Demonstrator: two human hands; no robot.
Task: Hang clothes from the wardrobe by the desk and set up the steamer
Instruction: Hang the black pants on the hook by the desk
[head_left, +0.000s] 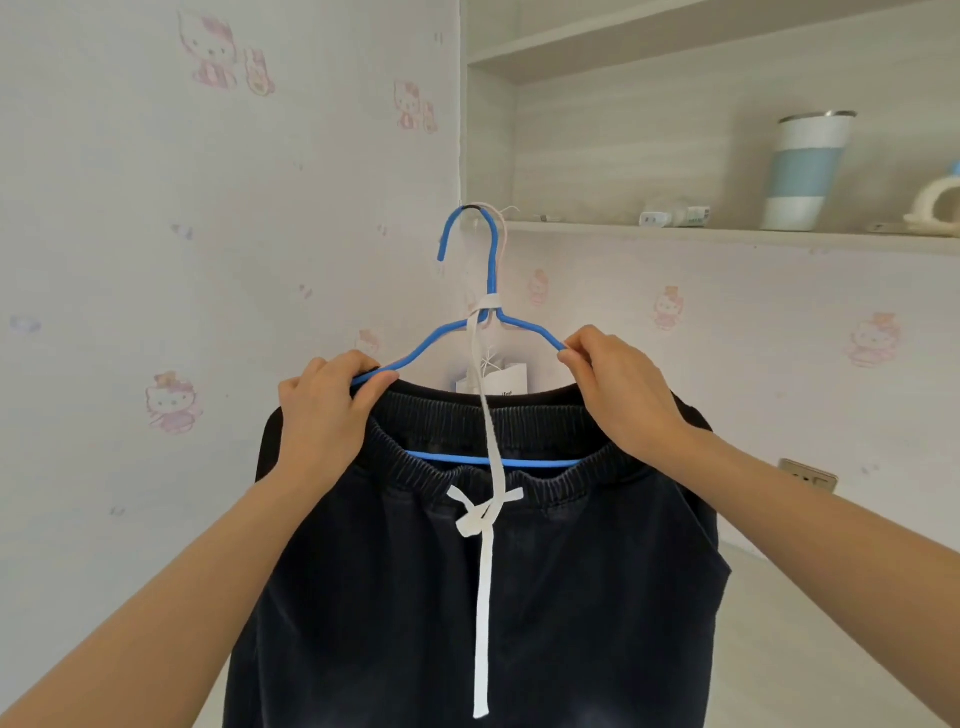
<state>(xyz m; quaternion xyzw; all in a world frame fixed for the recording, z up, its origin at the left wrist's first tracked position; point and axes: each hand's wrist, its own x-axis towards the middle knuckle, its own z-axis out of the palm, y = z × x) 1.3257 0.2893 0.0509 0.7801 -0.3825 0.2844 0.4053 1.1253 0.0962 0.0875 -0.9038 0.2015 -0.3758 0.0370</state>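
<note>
A blue wire hanger (492, 270) hangs by its hook from the corner of a shelf unit. Dark trousers (467, 597) with an elastic waistband are draped on it, over a black garment behind. Their white drawstring (485, 519) loops up around the hanger's neck and trails down the front. My left hand (324, 410) pinches the hanger's left arm and the black fabric there. My right hand (621, 389) pinches the hanger's right arm at the shoulder bend. A white tag (506, 379) shows behind the hanger. No steamer is in view.
A wall shelf (727, 231) at upper right holds a white-and-blue tumbler (802, 171), a white charger (675, 215) and a cream looped object (935, 205). A wall socket (808, 475) sits below on the right. A pale desk surface (779, 649) lies beneath. Patterned wallpaper covers the walls.
</note>
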